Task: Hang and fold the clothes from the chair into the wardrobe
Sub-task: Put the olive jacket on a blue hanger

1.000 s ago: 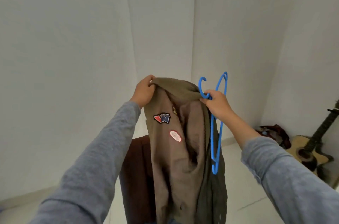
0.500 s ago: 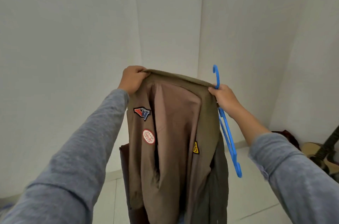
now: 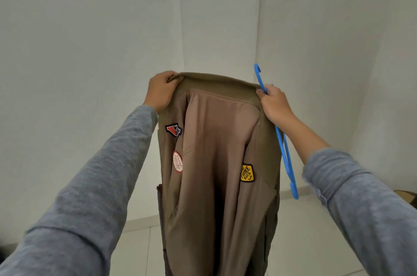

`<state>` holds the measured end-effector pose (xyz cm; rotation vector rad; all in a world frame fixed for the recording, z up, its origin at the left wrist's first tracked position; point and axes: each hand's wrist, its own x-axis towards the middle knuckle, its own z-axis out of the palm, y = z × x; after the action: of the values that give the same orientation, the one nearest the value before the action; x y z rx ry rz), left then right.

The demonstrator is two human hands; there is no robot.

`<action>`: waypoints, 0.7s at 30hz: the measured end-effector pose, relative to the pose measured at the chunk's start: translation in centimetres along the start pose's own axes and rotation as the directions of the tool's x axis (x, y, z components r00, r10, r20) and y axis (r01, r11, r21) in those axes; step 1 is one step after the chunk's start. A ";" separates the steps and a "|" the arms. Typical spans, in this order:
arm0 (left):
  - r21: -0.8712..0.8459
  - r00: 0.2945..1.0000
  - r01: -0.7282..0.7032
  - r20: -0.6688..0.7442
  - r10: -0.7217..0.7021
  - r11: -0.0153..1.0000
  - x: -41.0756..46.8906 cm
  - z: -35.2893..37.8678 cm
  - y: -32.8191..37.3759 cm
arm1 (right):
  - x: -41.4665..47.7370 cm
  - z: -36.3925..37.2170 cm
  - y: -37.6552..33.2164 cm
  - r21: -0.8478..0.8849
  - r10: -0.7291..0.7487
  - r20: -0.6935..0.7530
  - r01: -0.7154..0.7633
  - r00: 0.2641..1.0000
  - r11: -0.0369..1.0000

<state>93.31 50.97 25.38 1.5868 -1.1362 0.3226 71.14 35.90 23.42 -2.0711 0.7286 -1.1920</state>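
Note:
An olive-brown jacket (image 3: 216,162) with sewn patches hangs open in front of me, its brown lining facing me. My left hand (image 3: 160,90) grips the left end of the ribbed collar. My right hand (image 3: 274,104) pinches the right end of the collar and also holds a blue plastic hanger (image 3: 283,147), which slants down past my wrist with its hook pointing up. The collar is stretched flat between both hands. The chair is hidden behind the jacket.
White walls meet in a corner straight ahead. A pale tiled floor (image 3: 300,230) shows at the bottom. A brown object (image 3: 406,195) peeks in at the right edge.
Both hands have moved apart and up, spreading the bunched collar flat and opening the jacket. The hanger swung from beside the jacket to slanting behind my right wrist. The guitar left the view.

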 end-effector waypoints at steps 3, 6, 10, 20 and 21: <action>0.004 0.996 -0.025 0.083 0.025 1.000 -0.3 -0.5 0.2 | 0.8 -0.3 -0.4 0.051 0.028 -0.005 -0.027 1.000 0.998; 0.030 0.957 0.049 0.283 -0.055 0.998 -1.7 -1.1 -0.6 | 1.0 -0.3 0.1 0.060 0.058 0.011 -0.059 0.998 0.997; 0.152 0.855 0.162 0.472 -0.215 0.975 -3.0 -1.3 -1.2 | 0.6 0.1 0.6 -0.097 0.044 0.018 -0.042 0.999 0.994; -0.002 0.660 0.393 0.698 -0.280 0.920 -2.8 -0.9 -0.5 | 0.2 0.4 1.9 0.139 0.152 0.105 -0.166 0.983 0.976; -0.025 0.665 0.405 0.695 -0.276 0.914 -3.2 -0.5 -0.6 | 0.0 0.4 2.3 0.116 0.139 0.148 -0.157 0.979 0.981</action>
<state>92.34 52.90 22.90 1.7614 -1.3157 -0.6700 71.18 34.55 21.52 -1.9367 0.7094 -0.9753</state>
